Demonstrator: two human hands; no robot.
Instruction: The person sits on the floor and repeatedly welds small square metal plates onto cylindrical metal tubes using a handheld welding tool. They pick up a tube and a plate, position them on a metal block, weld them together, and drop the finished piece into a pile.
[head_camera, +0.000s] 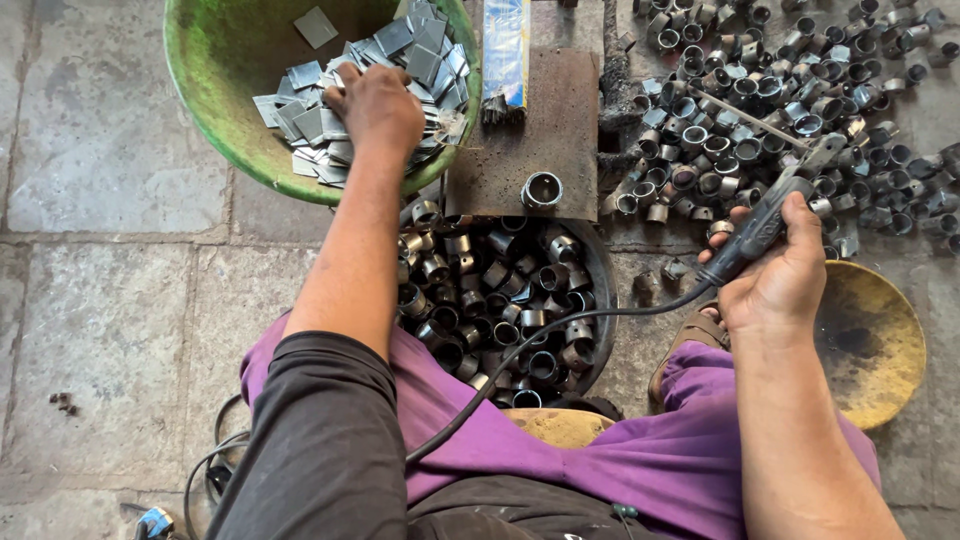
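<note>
My left hand (378, 105) reaches into a green bowl (215, 110) and rests on a heap of small square metal plates (420, 50); whether it grips one is hidden. My right hand (778, 275) holds a black welding electrode holder (762, 222) with a thin rod (745, 118) pointing up-left; its black cable (530, 345) runs down across my lap. One short metal tube ring (541, 189) stands on a rusty steel plate (525, 130) between the hands.
A dark pan (600, 270) full of tube rings (500, 290) sits in front of my knees. A big pile of rings (790, 100) spreads at upper right. A yellowish dish (880, 340) lies at right, a blue packet (505, 45) above the plate. Stone floor at left.
</note>
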